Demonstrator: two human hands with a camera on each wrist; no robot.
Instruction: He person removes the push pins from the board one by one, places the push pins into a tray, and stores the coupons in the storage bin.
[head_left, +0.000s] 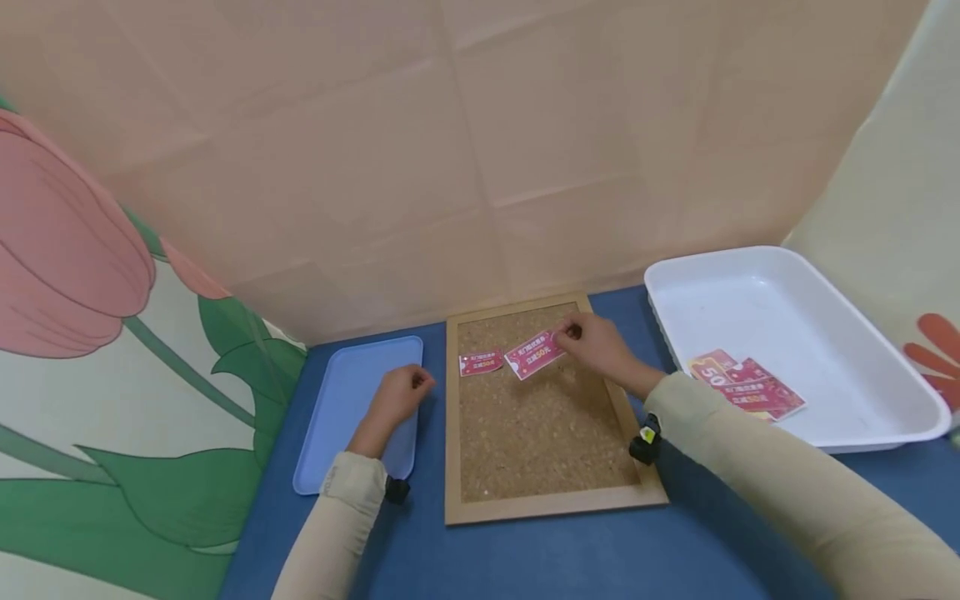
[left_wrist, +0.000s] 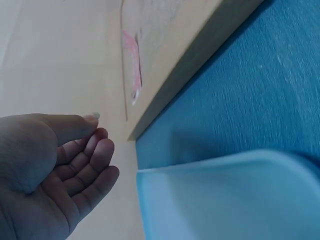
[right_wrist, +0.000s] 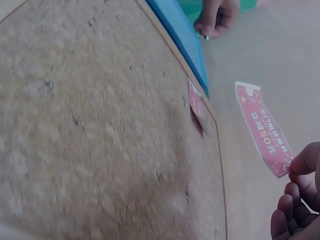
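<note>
My right hand (head_left: 600, 346) pinches the right end of a pink printed coupon (head_left: 533, 354) between thumb and fingertips, above the upper part of a wood-framed cork board (head_left: 540, 442). A second pink coupon (head_left: 481, 362) lies on the cork at the upper left, its end lifting in the right wrist view, with a small pale spot at its left end. Over the right edge of a blue tray (head_left: 352, 400), my left hand (head_left: 397, 396) has thumb and index finger together. A tiny pale, shiny thing (right_wrist: 206, 37) shows at its fingertips, too small to tell its kind.
A deep white tray (head_left: 780, 308) stands at the right and holds several more coupons (head_left: 750, 387) in a loose pile. The blue table (head_left: 525, 558) meets a beige wall covering (head_left: 480, 167) behind the board. A flower-patterned covering (head_left: 172, 467) borders the left side.
</note>
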